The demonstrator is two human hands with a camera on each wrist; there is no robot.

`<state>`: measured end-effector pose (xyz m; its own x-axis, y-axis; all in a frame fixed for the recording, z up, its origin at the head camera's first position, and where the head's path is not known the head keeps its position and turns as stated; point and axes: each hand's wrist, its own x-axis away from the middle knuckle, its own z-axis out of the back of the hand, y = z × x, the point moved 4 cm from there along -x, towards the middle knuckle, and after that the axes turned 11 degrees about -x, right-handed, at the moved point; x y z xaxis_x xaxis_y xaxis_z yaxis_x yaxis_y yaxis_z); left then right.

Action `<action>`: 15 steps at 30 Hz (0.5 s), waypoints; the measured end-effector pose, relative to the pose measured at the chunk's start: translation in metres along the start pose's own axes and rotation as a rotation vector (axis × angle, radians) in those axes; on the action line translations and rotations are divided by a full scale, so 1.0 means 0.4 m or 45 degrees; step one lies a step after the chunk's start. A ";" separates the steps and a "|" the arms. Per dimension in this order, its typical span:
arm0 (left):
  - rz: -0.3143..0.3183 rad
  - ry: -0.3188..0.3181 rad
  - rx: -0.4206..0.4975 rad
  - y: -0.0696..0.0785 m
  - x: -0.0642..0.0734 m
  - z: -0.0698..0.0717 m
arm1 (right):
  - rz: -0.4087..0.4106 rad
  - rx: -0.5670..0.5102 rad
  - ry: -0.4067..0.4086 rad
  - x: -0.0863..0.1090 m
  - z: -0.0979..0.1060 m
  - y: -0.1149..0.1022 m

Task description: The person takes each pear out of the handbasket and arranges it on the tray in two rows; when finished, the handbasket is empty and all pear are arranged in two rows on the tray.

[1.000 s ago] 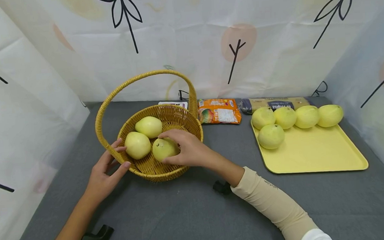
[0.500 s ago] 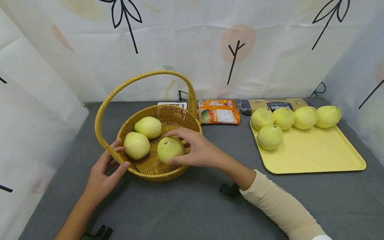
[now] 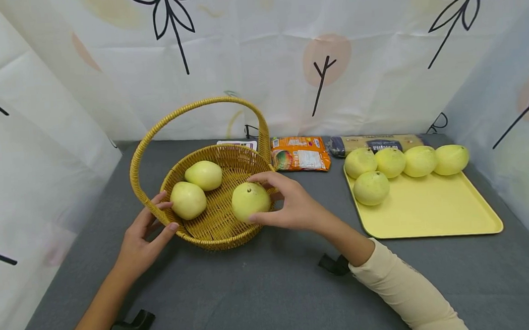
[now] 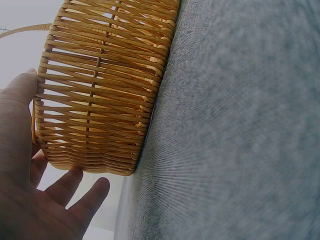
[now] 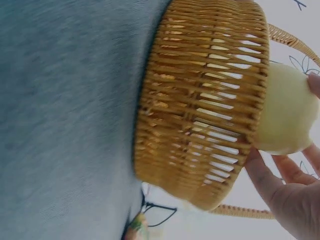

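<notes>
A woven wicker basket (image 3: 218, 243) with a tall arched handle stands on the dark table, two pale yellow-green pears (image 3: 188, 200) lying at its left inside. My right hand (image 3: 289, 201) grips another pear (image 3: 250, 201) between thumb and fingers, at the basket's right side. In the right wrist view that pear (image 5: 287, 110) shows at rim height, partly hidden by the woven wall. With thumb and fingers at the rim near the handle's left foot, my left hand (image 3: 144, 245) holds the basket; its lower fingers (image 4: 90, 200) spread beside the wall in the left wrist view.
A yellow tray (image 3: 440, 210) at the right carries several more pears (image 3: 371, 188) on its left and back. An orange packet (image 3: 300, 153) and a long tan package (image 3: 381, 142) lie along the back, by the printed curtain (image 3: 258, 59).
My right hand has moved the gripped pear rightward, away from the two other pears and toward the basket's right rim. The left hand keeps its place.
</notes>
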<state>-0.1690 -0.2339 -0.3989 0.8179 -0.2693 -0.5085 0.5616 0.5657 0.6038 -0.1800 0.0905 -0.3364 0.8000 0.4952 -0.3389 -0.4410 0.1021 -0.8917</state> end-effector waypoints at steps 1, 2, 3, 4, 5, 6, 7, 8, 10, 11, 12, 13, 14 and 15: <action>-0.003 0.000 0.004 -0.004 0.002 -0.001 | -0.001 -0.022 0.014 0.004 0.004 0.002; -0.007 0.000 0.010 -0.007 0.003 -0.001 | -0.001 -0.047 0.027 0.007 0.008 0.004; -0.011 0.002 0.016 -0.010 0.004 -0.002 | -0.004 -0.067 0.039 0.011 0.012 0.006; -0.015 0.003 0.021 -0.011 0.005 -0.003 | -0.003 -0.080 0.049 0.014 0.016 0.006; -0.015 0.002 0.025 -0.012 0.006 -0.003 | -0.002 -0.086 0.058 0.017 0.020 0.006; -0.016 0.002 0.025 -0.013 0.006 -0.004 | 0.001 -0.093 0.064 0.021 0.024 0.004; -0.016 0.002 0.028 -0.014 0.005 -0.004 | 0.003 -0.092 0.071 0.024 0.028 0.003; -0.014 0.001 0.027 -0.015 0.005 -0.005 | 0.001 -0.087 0.075 0.028 0.033 0.001; -0.010 0.000 0.023 -0.015 0.004 -0.005 | -0.003 -0.079 0.075 0.035 0.044 -0.005; -0.010 0.000 0.020 -0.015 0.003 -0.005 | -0.007 -0.075 0.074 0.039 0.049 -0.008; -0.010 0.001 0.019 -0.015 0.003 -0.005 | -0.012 -0.070 0.073 0.042 0.055 -0.011; -0.011 0.002 0.017 -0.016 0.003 -0.004 | -0.016 -0.064 0.070 0.045 0.061 -0.014; -0.012 0.003 0.017 -0.016 0.003 -0.004 | -0.021 -0.057 0.068 0.049 0.067 -0.017; -0.015 0.005 0.017 -0.016 0.003 -0.003 | -0.025 -0.050 0.068 0.052 0.073 -0.020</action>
<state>-0.1718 -0.2368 -0.4039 0.8108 -0.2724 -0.5180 0.5727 0.5520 0.6061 -0.1717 0.1253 -0.3276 0.8292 0.4467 -0.3360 -0.4096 0.0766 -0.9091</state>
